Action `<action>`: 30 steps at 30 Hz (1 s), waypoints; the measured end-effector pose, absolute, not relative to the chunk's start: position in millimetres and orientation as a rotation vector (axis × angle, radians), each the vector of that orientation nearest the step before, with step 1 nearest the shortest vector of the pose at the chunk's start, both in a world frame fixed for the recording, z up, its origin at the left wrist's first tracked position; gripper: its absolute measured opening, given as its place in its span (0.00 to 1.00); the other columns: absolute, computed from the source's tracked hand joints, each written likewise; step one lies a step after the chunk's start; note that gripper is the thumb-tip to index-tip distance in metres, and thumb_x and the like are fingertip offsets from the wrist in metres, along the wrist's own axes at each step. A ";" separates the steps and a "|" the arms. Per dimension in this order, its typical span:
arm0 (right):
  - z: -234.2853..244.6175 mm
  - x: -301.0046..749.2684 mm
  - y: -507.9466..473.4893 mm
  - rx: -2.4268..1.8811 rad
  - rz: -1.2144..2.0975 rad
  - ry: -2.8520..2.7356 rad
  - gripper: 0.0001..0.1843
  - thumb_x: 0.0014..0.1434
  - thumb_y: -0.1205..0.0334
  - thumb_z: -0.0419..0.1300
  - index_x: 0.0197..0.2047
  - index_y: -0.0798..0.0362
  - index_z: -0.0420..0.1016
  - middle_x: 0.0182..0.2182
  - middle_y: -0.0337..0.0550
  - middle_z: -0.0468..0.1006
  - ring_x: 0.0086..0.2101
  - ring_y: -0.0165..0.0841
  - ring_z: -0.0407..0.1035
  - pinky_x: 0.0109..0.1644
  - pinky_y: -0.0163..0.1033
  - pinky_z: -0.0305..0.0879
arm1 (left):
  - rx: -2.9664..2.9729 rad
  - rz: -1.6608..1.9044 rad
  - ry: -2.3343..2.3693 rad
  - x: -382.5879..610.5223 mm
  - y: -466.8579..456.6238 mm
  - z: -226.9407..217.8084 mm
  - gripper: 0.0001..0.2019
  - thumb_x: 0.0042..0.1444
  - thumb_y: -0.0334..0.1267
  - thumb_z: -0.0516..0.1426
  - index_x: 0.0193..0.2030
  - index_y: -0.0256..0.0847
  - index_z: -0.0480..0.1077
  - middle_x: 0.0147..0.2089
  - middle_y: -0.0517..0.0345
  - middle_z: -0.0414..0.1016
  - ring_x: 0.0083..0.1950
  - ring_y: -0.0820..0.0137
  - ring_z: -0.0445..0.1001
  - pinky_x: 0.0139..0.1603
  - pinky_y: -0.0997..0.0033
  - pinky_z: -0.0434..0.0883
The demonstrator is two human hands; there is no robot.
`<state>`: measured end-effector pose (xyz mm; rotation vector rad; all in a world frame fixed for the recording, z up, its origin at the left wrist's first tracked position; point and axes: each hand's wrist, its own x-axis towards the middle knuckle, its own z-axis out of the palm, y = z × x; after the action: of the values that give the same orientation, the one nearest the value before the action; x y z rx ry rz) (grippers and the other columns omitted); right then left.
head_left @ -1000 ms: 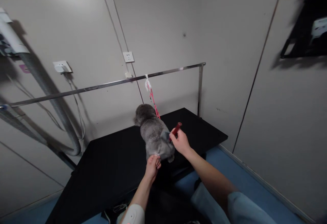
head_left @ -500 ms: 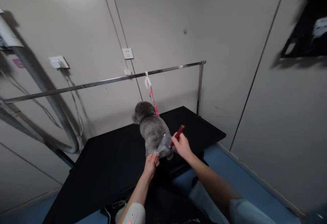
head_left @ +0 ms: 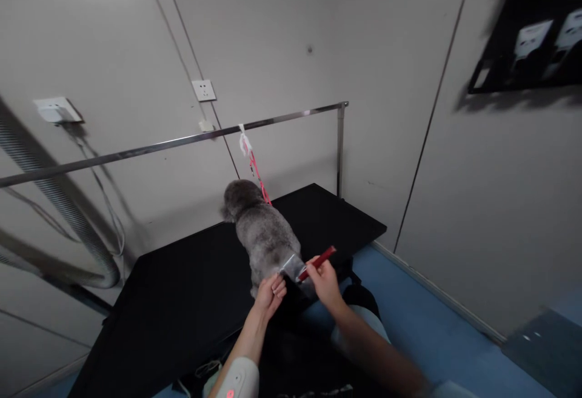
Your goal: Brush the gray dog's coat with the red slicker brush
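Observation:
A small grey curly dog (head_left: 261, 231) stands on a black grooming table (head_left: 182, 301), facing away toward the wall. My left hand (head_left: 270, 295) is closed on the dog's rear, at a hind leg or the tail. My right hand (head_left: 324, 280) grips a brush with a red handle (head_left: 317, 262); its silver head (head_left: 291, 265) rests against the dog's hindquarters. A pink leash (head_left: 257, 171) runs from the dog's neck up to a metal bar (head_left: 182, 140).
The bar spans the table on a post (head_left: 339, 149) at the right. A ribbed hose (head_left: 54, 204) and cables hang at the left wall under a socket (head_left: 57, 109). Blue floor (head_left: 431, 325) lies to the right; a black board (head_left: 527, 40) hangs on the wall.
The brush has moved down the dog's back to its hindquarters. The view has swung to the right, so everything sits further left in the picture.

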<state>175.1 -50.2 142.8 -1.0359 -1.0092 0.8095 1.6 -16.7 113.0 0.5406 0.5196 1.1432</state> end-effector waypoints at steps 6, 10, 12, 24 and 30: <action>144.2 183.0 -58.8 -1.014 0.713 -1.018 0.09 0.54 0.56 0.59 0.37 0.51 0.68 0.33 0.43 0.75 0.33 0.36 0.71 0.39 0.43 0.71 | 0.540 1.056 0.503 6.1 -17.0 117.0 0.23 0.46 0.36 0.66 0.19 0.39 0.52 0.16 0.72 0.45 0.16 0.84 0.47 0.16 0.82 0.49; 148.5 181.0 -56.5 -1.068 0.648 -0.989 0.09 0.53 0.56 0.59 0.35 0.51 0.68 0.30 0.42 0.74 0.31 0.36 0.70 0.37 0.43 0.70 | 0.566 1.033 0.519 7.5 -18.1 122.1 0.13 0.47 0.37 0.65 0.26 0.36 0.64 0.16 0.73 0.44 0.16 0.84 0.45 0.16 0.82 0.48; 148.6 180.0 -55.4 -1.074 0.565 -0.914 0.09 0.53 0.56 0.59 0.36 0.51 0.68 0.33 0.44 0.74 0.33 0.36 0.71 0.40 0.43 0.70 | 0.588 1.013 0.539 8.7 -18.2 122.8 0.12 0.48 0.38 0.65 0.32 0.35 0.67 0.16 0.74 0.44 0.16 0.84 0.44 0.16 0.82 0.47; 136.6 179.3 -44.2 -0.974 0.798 -0.947 0.11 0.54 0.53 0.59 0.36 0.50 0.66 0.30 0.41 0.74 0.31 0.35 0.71 0.37 0.41 0.70 | 0.550 0.988 0.439 10.1 -18.6 117.7 0.23 0.48 0.36 0.65 0.20 0.39 0.51 0.16 0.72 0.43 0.16 0.84 0.45 0.17 0.82 0.48; 145.1 178.9 -41.2 -1.002 0.644 -0.871 0.12 0.54 0.53 0.59 0.38 0.51 0.66 0.34 0.43 0.74 0.35 0.35 0.70 0.42 0.42 0.69 | 0.500 0.880 0.367 4.8 -18.9 116.8 0.25 0.52 0.33 0.61 0.17 0.39 0.47 0.16 0.71 0.39 0.16 0.83 0.43 0.17 0.81 0.47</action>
<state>178.9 -41.2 145.1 -1.0024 -0.8707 0.6442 4.8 -18.9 116.8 0.5004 0.3667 0.8802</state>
